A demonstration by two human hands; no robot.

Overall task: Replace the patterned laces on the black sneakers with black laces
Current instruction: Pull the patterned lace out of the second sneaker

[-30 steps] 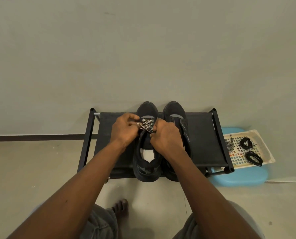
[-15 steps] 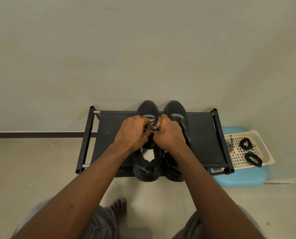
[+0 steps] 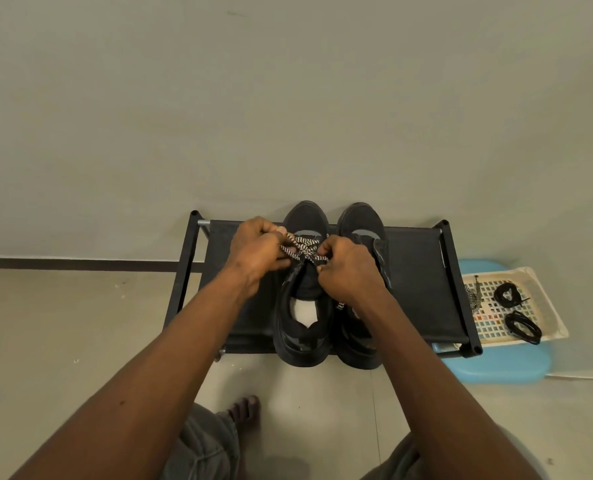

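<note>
Shoe rack: black, on floor against wall.
Left grip: fingers curled, clamped on left strands of patterned lace.
Lace pos.: strands cross betw. both grips, over forefoot of left sneaker, just above the tongue. Sneaker sits on rack, toe to wall.
Right grip: fingers curled, pinching right side of same lace.
Right sneaker: just beside left one, same orientation, partly hidden by right wrist.
Tray: cream, perforated, right of rack, resting on blue stool.
Tray contents: 1 loose patterned lace at left edge; 2 coiled black laces, apart from each other, centre to right.
</note>
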